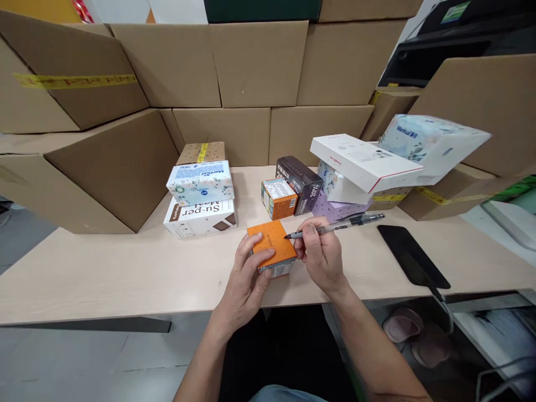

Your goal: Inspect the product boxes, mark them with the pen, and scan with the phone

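Observation:
Near the table's front edge, my left hand [247,273] grips a small orange box [274,237], its fingers over the top and its thumb along the near side. Dark marks show on the orange top face. My right hand [322,254] is closed round a pen [341,224] with a clear barrel and a grey grip. The pen's tip points left and is at the box's top; whether it touches I cannot tell. Just behind stands another small orange box [285,206], against a dark brown box [299,181].
On the left, a tissue pack [201,181] lies on a white box [201,219]. To the right, a flat white box [364,159] rests on a tissue pack and a purple box [335,207]. A phone [412,254] lies nearer. Large cartons [255,64] wall the back.

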{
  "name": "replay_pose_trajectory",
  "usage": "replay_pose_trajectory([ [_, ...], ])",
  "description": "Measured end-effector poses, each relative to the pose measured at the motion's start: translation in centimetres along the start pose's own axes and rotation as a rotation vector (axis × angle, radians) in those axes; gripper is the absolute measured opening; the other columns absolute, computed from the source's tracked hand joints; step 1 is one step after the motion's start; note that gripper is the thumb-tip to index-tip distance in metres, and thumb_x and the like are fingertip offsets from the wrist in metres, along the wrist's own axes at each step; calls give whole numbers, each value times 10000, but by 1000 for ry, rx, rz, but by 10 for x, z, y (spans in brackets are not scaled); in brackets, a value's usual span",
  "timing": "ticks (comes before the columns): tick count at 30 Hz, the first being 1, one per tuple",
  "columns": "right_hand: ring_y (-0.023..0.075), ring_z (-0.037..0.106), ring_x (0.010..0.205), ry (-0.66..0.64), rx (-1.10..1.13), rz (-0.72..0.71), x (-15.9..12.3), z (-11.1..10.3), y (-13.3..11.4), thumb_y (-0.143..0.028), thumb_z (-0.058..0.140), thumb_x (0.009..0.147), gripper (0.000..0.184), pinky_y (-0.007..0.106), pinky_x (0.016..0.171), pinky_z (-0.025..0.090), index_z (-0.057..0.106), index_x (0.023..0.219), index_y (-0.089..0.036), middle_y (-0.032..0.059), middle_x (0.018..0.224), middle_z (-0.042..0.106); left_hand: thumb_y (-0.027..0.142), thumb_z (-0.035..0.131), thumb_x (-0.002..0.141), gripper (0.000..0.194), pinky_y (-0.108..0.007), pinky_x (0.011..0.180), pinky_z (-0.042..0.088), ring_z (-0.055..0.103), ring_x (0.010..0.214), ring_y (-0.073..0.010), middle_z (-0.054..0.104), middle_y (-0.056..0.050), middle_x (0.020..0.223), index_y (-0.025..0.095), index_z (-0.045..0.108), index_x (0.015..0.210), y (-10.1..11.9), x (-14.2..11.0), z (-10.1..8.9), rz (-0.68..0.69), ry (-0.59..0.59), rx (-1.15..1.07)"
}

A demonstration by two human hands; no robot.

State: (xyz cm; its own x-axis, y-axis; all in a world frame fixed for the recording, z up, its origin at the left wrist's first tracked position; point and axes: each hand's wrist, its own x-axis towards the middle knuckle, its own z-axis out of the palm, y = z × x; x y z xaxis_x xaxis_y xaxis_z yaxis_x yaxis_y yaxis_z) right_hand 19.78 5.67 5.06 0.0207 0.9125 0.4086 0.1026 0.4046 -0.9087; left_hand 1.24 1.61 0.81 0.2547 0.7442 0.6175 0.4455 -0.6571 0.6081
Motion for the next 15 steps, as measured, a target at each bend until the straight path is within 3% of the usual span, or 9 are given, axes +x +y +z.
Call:
replay_pose_trajectory([
  [10,121,522,519,-3,-127,-30,2,0,4,-561,418,1007,361,249,504,419,515,866,-243,-28,635,530,183,521,993,392,-573,1202,353,332,1502,-289,362,-133,1562,280,496,1373,1,0,0,20,13,26],
  [15,105,495,482,18,10,0,2,2,4,-532,443,1009,325,230,469,397,503,880,-241,-49,605,527,168,519,992,399,-585,1218,320,330,1505,-280,357,-130,1567,280,491,1374,-1,0,2,28,10,8],
])
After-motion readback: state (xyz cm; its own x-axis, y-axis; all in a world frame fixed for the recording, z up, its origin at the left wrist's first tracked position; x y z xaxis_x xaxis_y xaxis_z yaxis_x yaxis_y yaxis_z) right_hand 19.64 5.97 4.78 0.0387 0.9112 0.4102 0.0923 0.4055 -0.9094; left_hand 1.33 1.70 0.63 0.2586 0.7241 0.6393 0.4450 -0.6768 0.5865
